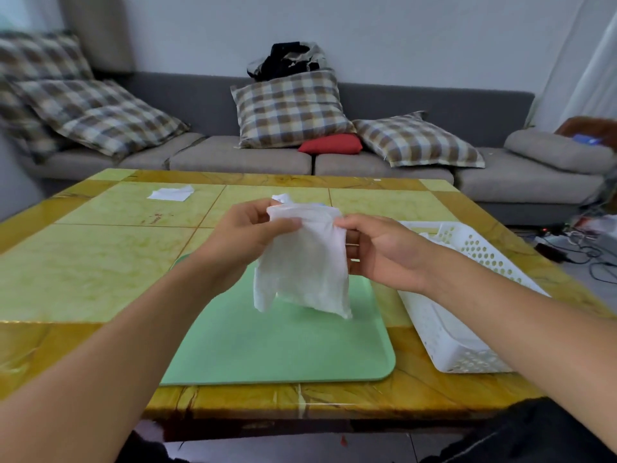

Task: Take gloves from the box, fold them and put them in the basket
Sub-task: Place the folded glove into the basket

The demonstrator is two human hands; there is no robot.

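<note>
A thin white glove hangs in the air above the green mat. My left hand pinches its top left corner and my right hand pinches its top right edge. The glove's lower end dangles free over the mat. Behind the glove, a bit of white and blue peeks out; the glove box itself is hidden by my hands. To the right, on the table, stands a white perforated basket with some white material at its far end.
The table has a yellow-green tiled top. A small white sheet lies at its far left. A grey sofa with checked cushions runs behind the table. Cables lie on the floor at the right.
</note>
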